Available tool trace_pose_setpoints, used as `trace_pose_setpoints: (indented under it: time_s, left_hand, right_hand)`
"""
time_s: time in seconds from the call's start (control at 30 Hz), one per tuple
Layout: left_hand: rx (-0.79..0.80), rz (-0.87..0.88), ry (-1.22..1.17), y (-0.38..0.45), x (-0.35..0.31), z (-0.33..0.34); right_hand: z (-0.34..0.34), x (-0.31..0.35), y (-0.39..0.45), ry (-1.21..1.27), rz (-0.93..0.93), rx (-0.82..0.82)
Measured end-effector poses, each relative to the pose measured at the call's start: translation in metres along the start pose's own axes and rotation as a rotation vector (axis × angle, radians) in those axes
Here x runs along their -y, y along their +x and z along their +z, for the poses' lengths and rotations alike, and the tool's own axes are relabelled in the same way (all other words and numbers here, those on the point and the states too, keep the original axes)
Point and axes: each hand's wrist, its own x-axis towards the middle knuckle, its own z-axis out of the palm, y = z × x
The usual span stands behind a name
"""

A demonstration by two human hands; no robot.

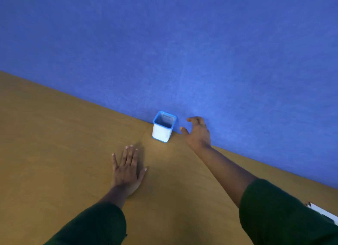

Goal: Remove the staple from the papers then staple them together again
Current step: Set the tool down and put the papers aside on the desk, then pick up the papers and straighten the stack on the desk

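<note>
A white sheet corner, likely the papers [323, 212], is peeking in at the lower right edge. The left hand [127, 169] is lying flat, fingers spread, on the wooden desk [54, 144]. Farther up, centre frame, the right hand [198, 133] is hovering with loosely spread fingers, holding nothing, just beside a blue-rimmed white mesh cup [163, 127] against the blue wall [164, 43]. No writing is legible.

Bare desk [54, 144] left of the blue-rimmed cup [163, 127] against the blue wall [164, 43].

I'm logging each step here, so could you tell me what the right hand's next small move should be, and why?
Probably move the right hand leftwards to the blue-rimmed pen holder: its fingers are spread beside it, not touching, while the left hand lies flat on the desk.
</note>
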Motion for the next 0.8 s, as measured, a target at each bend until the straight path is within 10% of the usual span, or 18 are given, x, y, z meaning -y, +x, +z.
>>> trace_pose_setpoints:
  time_s: [0.8]
  left_hand:
    - [0.177,0.312,-0.098,-0.114,-0.283,0.001]
  right_hand:
    - [-0.132,-0.264,-0.24,0.018,0.389,-0.138]
